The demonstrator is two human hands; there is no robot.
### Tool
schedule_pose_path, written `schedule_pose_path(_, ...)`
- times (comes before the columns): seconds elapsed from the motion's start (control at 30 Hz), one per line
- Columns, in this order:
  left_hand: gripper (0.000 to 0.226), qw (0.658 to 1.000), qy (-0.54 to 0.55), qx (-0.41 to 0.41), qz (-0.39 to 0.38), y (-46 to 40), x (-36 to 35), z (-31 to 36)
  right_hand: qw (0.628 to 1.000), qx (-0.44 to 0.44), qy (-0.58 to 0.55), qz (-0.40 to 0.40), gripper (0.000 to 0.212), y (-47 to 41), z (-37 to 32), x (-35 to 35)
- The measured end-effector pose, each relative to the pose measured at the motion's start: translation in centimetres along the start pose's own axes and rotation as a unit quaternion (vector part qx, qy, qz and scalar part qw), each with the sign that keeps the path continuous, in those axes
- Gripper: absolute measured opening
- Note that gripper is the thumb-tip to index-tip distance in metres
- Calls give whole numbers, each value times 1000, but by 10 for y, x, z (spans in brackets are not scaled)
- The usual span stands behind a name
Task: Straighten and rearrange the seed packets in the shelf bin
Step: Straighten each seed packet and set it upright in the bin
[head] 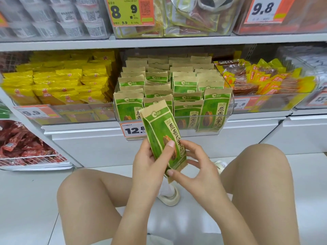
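Observation:
A green and tan seed packet (161, 131) is held upright in front of the shelf, tilted slightly left. My left hand (150, 165) grips its lower left side, thumb pressed on the front. My right hand (198, 167) pinches its lower right edge and bottom corner. Behind it, the clear plastic shelf bin (228, 112) holds several rows of the same packets (184, 87), standing upright; a few in the middle rows lean unevenly.
A bin of yellow packets (58, 85) sits left of the seed bin, a bin of orange and yellow snacks (265, 80) right. A price tag (132, 129) hangs below the seed bin. Red packets (23, 144) fill a wire basket low left. My knees flank both hands.

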State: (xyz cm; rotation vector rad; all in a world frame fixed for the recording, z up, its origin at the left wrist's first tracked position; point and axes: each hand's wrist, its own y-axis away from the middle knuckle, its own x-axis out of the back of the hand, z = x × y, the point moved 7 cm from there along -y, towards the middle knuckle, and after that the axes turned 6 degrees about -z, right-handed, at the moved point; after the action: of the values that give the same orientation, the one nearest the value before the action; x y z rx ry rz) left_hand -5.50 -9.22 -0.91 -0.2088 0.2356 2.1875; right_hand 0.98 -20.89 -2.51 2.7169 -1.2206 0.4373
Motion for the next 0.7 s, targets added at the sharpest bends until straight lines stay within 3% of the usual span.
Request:
schedule_pose_path(0.2,35,993,-31,-36,-108,-21,-6,24,995,38,-86,-16,73,-29,-16,23)
schedule_pose_path(0.37,34,973,-86,-83,-196,-51,-26,53,988,86,-122,-30,47,-85,-57,70)
schedule_pose_path(0.57,30,950,-184,-185,-171,-117,-52,120,978,204,-37,5,24,-141,-121,119)
schedule_pose_path(0.7,34,931,-266,-200,-151,-154,-58,136,971,239,5,11,21,-170,-133,131)
